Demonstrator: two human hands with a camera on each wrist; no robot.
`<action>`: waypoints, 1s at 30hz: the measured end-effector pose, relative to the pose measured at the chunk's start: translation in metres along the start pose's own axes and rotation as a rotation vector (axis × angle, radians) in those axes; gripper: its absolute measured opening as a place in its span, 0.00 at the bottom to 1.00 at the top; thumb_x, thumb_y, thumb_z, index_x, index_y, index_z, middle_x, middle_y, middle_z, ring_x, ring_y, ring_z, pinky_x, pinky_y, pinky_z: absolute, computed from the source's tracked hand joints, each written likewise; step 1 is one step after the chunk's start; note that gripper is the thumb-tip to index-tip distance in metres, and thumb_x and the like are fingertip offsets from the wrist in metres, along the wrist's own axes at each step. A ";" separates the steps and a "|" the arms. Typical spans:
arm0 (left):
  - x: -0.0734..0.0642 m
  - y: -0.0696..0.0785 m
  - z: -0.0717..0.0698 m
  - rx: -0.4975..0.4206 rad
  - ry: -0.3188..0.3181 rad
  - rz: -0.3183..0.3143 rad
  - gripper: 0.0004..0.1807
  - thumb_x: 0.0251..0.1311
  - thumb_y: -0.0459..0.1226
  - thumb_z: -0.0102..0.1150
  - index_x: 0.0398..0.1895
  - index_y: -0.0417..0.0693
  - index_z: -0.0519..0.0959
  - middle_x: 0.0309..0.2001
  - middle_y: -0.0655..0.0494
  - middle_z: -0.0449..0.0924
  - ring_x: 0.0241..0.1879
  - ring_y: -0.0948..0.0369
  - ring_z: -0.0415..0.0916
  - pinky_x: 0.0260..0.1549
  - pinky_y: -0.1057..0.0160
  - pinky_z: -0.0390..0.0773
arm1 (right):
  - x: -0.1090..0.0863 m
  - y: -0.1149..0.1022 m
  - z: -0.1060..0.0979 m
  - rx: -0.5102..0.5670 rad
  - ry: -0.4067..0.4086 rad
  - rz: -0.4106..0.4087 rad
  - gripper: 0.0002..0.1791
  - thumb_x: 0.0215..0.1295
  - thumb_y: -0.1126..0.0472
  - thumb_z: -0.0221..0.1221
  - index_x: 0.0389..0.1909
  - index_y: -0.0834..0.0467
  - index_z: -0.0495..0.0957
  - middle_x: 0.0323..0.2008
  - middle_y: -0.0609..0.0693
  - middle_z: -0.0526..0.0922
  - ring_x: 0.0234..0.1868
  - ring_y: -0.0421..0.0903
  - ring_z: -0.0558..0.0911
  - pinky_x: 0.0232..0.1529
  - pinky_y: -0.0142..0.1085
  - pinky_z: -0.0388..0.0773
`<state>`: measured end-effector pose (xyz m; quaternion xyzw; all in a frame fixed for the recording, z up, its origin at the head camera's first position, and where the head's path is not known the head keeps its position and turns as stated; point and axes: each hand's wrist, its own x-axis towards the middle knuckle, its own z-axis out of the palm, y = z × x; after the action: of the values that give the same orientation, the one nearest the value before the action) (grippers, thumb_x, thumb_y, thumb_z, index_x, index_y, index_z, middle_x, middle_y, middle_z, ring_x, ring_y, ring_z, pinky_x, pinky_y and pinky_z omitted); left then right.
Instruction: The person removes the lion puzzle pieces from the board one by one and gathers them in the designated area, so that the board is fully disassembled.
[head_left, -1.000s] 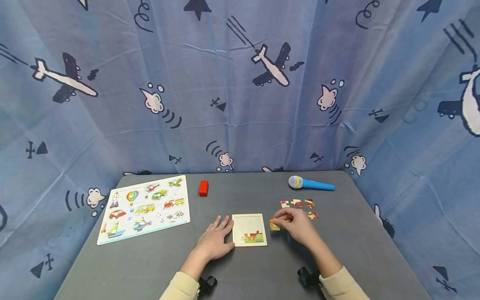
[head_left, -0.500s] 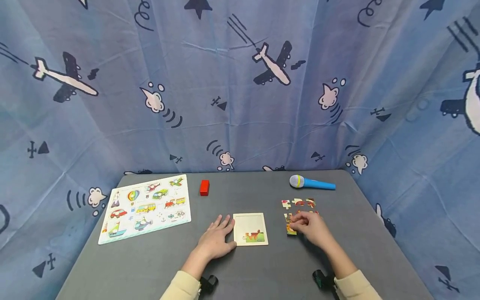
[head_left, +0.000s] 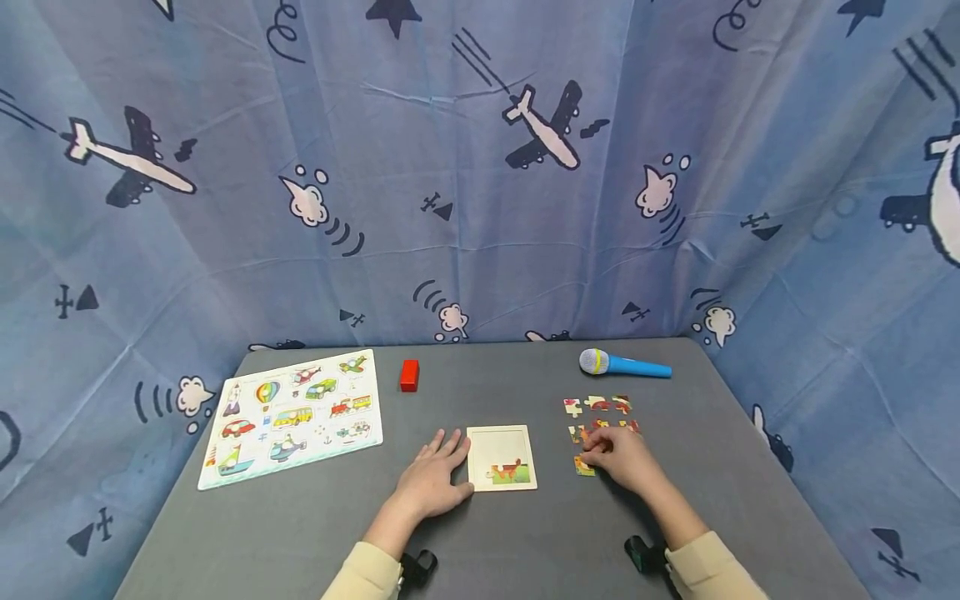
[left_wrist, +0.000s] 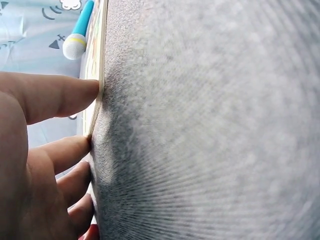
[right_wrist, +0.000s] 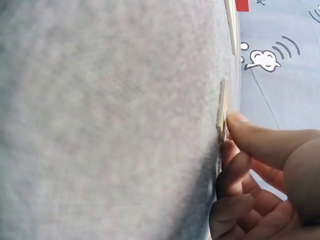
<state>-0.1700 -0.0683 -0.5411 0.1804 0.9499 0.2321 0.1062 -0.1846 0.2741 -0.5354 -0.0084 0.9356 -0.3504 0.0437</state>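
My left hand [head_left: 431,479] lies spread on the table, thumb and index finger against the left edge of a square wooden puzzle tray [head_left: 491,446]; the left wrist view shows those fingertips at the tray's thin rim. A joined picture section [head_left: 508,472] sits in the tray's lower right. To the right, my right hand [head_left: 626,457] holds a yellow puzzle piece [head_left: 584,467] at its edge, low at the table. In the right wrist view the thumb meets the piece's edge [right_wrist: 222,107], with the other fingers curled beneath. More puzzle pieces [head_left: 597,403] lie just beyond, some partly hidden by the hand.
A blue toy microphone [head_left: 637,367] lies at the back right. Toward the back stands a red block [head_left: 408,376], and a large picture board [head_left: 292,417] with vehicles lies at the left. A patterned curtain [head_left: 480,208] hangs behind the grey table [head_left: 300,533].
My right hand has carried the yellow piece rightward, away from the tray, then slightly toward me beside the other pieces. The left hand stays at the tray's edge.
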 end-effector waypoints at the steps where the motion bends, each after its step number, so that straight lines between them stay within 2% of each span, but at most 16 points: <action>1: 0.000 0.000 0.000 -0.002 0.000 0.001 0.41 0.60 0.49 0.64 0.76 0.49 0.65 0.78 0.50 0.60 0.79 0.46 0.49 0.75 0.43 0.56 | 0.000 0.000 -0.001 -0.001 0.000 0.004 0.06 0.60 0.60 0.71 0.35 0.57 0.85 0.26 0.44 0.83 0.28 0.39 0.78 0.31 0.34 0.75; 9: 0.001 0.000 0.000 -0.009 0.005 0.000 0.41 0.60 0.49 0.63 0.76 0.49 0.65 0.78 0.50 0.59 0.80 0.46 0.48 0.75 0.42 0.56 | 0.002 -0.005 -0.012 -0.007 0.064 -0.042 0.08 0.58 0.58 0.72 0.36 0.56 0.86 0.26 0.43 0.83 0.27 0.39 0.77 0.29 0.33 0.73; 11: 0.001 0.000 0.000 -0.011 0.006 -0.002 0.41 0.60 0.49 0.62 0.76 0.49 0.65 0.78 0.50 0.59 0.80 0.46 0.48 0.75 0.43 0.56 | 0.001 -0.006 -0.012 -0.007 0.039 -0.049 0.10 0.56 0.57 0.74 0.36 0.56 0.86 0.27 0.43 0.83 0.28 0.39 0.77 0.30 0.33 0.74; 15: 0.000 0.001 0.000 -0.014 0.010 0.005 0.40 0.60 0.48 0.63 0.76 0.48 0.66 0.77 0.49 0.60 0.79 0.45 0.50 0.75 0.41 0.57 | -0.002 -0.005 -0.007 -0.037 -0.081 -0.067 0.15 0.51 0.58 0.77 0.38 0.56 0.85 0.30 0.45 0.81 0.33 0.40 0.77 0.36 0.35 0.75; 18: -0.001 0.001 0.000 -0.012 0.011 0.005 0.40 0.60 0.48 0.63 0.76 0.48 0.66 0.78 0.49 0.60 0.79 0.45 0.50 0.75 0.41 0.57 | -0.003 -0.004 -0.005 -0.048 -0.131 -0.067 0.18 0.47 0.60 0.79 0.38 0.56 0.84 0.32 0.46 0.80 0.35 0.42 0.76 0.38 0.37 0.74; 25: -0.003 0.002 0.000 -0.024 0.013 0.004 0.40 0.60 0.48 0.64 0.75 0.47 0.66 0.77 0.49 0.60 0.79 0.45 0.50 0.74 0.41 0.57 | -0.001 -0.004 -0.009 -0.033 -0.120 -0.080 0.19 0.46 0.63 0.78 0.40 0.57 0.84 0.33 0.48 0.80 0.36 0.44 0.76 0.38 0.37 0.74; 30: -0.003 0.003 0.000 -0.029 0.013 0.007 0.40 0.60 0.47 0.64 0.75 0.47 0.66 0.77 0.49 0.60 0.79 0.45 0.50 0.74 0.41 0.57 | 0.001 -0.010 -0.013 0.007 -0.090 -0.105 0.19 0.49 0.64 0.76 0.44 0.59 0.84 0.34 0.50 0.81 0.34 0.43 0.77 0.33 0.33 0.74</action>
<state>-0.1664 -0.0676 -0.5391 0.1805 0.9464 0.2476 0.1021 -0.1866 0.2751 -0.5188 -0.0731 0.9297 -0.3547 0.0673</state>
